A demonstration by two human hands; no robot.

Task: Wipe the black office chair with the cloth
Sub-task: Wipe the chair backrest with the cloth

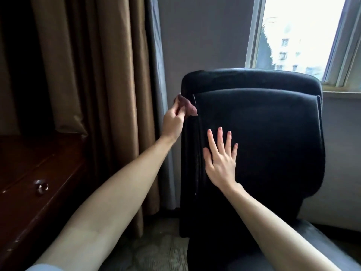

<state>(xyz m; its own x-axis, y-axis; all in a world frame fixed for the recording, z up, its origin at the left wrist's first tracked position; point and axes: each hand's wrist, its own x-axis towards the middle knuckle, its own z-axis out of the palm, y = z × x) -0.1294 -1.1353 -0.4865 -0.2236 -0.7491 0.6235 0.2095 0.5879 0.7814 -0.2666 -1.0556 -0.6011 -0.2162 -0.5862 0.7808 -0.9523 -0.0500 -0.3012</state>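
Through the head camera, you are in the wiping step itself, at the upper left edge of the backrest. Your left hand [173, 122] pinches a small reddish-brown cloth [188, 107], bunched between thumb and fingertips. It holds the cloth at the side edge of the black chair [263, 133], just below the top corner and seemingly touching it. That grip is clamped on the cloth. Your right hand [220, 163] lies flat on the left-middle of the backrest, fingers straight and spread. Its grip is apart and holds nothing, and it looks to be steadying the chair.

The next move probably calls for drawing the cloth down the side seam or across the rounded top. The cloth is only a small wad, so opening it out would cover more with each pass. Keep the right hand braced, since an office chair is likely to turn under a sideways push.

The chair stands upright between a brown curtain [88, 75] on your left and a window [302, 36] at upper right. It is matte black, with a raised cushion panel set inside a wider shell. The light is too dim to show which parts are dusty or clean.
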